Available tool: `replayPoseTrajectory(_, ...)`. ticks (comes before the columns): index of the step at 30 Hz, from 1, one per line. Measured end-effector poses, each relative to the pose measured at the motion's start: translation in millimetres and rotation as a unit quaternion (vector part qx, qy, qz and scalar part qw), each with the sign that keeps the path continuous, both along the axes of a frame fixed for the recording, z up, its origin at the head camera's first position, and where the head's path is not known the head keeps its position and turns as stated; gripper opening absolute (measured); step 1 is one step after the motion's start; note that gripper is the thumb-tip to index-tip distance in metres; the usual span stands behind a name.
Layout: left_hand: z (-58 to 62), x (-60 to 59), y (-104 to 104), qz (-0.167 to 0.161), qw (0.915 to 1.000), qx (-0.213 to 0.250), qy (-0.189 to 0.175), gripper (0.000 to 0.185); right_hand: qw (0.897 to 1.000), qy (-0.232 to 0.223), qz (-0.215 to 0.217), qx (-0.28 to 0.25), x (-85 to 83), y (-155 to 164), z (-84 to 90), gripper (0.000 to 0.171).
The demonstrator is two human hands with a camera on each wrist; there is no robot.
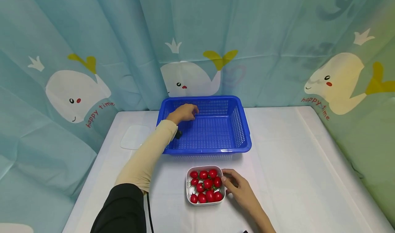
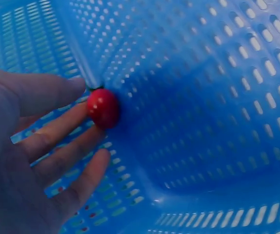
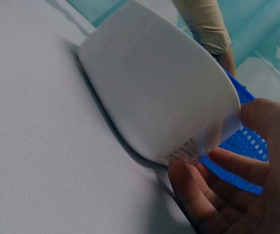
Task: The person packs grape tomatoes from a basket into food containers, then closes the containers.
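Note:
In the head view my left hand (image 1: 184, 112) reaches into the blue plastic basket (image 1: 246, 143), over its left back part. The left wrist view shows a red cherry tomato (image 2: 103, 108) at the thumb and fingertips of that hand, close to the basket's perforated wall; the head view hides it. My right hand (image 1: 239, 188) grips the right side of a white box (image 1: 187, 185), thumb at the rim and fingers lower down. Several cherry tomatoes (image 1: 207, 184) lie in the box. A printed label (image 3: 188, 148) shows on its outer wall in the right wrist view.
A translucent flat lid (image 1: 135, 137) lies left of the basket. The white-covered table (image 1: 287, 178) meets a blue-green whale-print curtain (image 1: 265, 78) at the back and sides. A black cable (image 1: 149, 212) runs below my left forearm.

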State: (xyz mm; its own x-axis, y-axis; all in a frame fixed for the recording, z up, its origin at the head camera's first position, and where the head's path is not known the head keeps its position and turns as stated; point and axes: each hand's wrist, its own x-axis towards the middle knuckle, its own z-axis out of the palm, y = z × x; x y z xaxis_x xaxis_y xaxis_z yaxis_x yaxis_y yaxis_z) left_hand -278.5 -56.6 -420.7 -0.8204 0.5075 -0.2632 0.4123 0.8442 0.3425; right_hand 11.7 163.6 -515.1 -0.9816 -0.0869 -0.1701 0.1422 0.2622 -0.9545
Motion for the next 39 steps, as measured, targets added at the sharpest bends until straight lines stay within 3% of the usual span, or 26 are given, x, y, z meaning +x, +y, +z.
replayPoseTrajectory(12,-18.8,-7.9,9.9,0.031,0.9991,-0.014,0.025,0.032,1.000,-0.004,0.000,0.000,0.2,2.0,-0.4,0.035)
replayPoseTrajectory(21,-18.9,-9.4,17.9,0.070,0.9974,-0.005,0.020,0.032,1.000,0.003,0.005,-0.002,0.2,3.1,-1.8,0.035)
replayPoseTrajectory(30,-19.5,-11.3,12.2,0.076,0.9970,0.006,0.013,0.021,1.000,-0.004,0.001,0.001,0.2,2.6,-1.6,0.035)
replayPoseTrajectory(34,-17.2,-10.0,8.8,0.070,0.9969,0.030,0.023,0.019,1.000,-0.008,-0.001,0.000,0.4,1.8,-0.7,0.036)
replayPoseTrajectory(39,-9.6,-3.9,5.6,0.051,0.9938,0.093,0.033,0.023,1.000,0.000,0.000,-0.004,0.4,1.1,-0.1,0.035)
